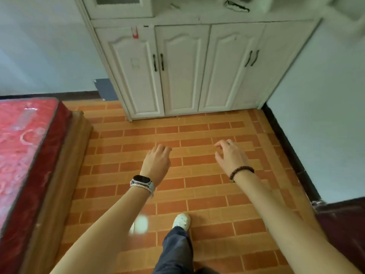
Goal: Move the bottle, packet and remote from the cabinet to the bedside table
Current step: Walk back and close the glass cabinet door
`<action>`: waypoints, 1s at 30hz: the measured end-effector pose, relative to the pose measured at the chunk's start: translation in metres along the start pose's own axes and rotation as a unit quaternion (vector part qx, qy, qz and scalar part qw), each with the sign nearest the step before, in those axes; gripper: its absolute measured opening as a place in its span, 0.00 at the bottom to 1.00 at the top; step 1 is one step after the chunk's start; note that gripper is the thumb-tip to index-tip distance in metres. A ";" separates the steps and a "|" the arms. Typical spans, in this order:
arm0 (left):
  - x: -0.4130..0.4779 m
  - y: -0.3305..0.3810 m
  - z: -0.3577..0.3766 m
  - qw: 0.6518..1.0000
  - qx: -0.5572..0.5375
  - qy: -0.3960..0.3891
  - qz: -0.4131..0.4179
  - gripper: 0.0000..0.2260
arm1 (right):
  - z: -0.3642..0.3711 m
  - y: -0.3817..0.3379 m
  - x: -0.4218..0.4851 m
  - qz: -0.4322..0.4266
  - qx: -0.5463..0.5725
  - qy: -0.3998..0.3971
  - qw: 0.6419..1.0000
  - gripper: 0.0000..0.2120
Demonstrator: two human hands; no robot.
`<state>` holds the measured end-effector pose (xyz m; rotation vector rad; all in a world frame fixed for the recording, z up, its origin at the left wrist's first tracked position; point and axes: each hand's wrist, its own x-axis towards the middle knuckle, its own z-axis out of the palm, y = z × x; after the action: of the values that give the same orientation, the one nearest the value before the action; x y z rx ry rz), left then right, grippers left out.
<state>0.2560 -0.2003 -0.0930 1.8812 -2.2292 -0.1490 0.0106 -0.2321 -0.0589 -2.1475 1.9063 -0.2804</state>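
A white cabinet [183,68] with closed lower doors stands ahead against the wall. On its open shelf at the top edge lies a dark, blurred item [236,6]; I cannot tell what it is. No bottle, packet or remote is plainly visible. My left hand [158,161], with a watch on the wrist, hangs over the tiled floor with loosely curled fingers and holds nothing. My right hand [230,155], with a bead bracelet, is also held out with relaxed, slightly bent fingers and is empty. Both hands are well short of the cabinet.
A bed with a red mattress [21,147] and wooden frame [65,165] fills the left side. Orange brick-pattern floor [197,190] lies between me and the cabinet. A pale wall [320,115] closes the right. My white shoe [182,221] steps forward.
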 end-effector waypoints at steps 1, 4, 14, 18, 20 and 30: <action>0.019 -0.001 0.001 1.000 -0.001 -0.001 0.015 0.12 | -0.006 0.003 0.011 0.012 0.000 0.009 1.000 0.10; 0.072 -0.002 -0.002 0.998 -0.012 0.003 0.056 0.13 | -0.021 0.011 0.044 0.042 -0.007 0.038 0.998 0.10; 0.201 0.032 -0.007 0.985 -0.006 -0.012 0.171 0.12 | -0.057 0.076 0.080 0.151 0.012 0.097 0.984 0.10; 0.241 0.073 -0.001 0.976 -0.015 -0.016 0.216 0.13 | -0.069 0.116 0.082 0.206 0.021 0.099 0.973 0.11; 0.260 0.098 0.003 0.972 -0.017 -0.014 0.232 0.13 | -0.077 0.139 0.085 0.225 0.030 0.104 0.968 0.11; 0.366 0.228 0.036 0.964 -0.013 0.005 0.266 0.12 | -0.140 0.283 0.124 0.257 0.020 0.144 0.955 0.12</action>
<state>-0.0287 -0.5220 -0.0408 1.2015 -2.6133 -0.0765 -0.2842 -0.3949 -0.0183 -1.5681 2.5085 -0.5383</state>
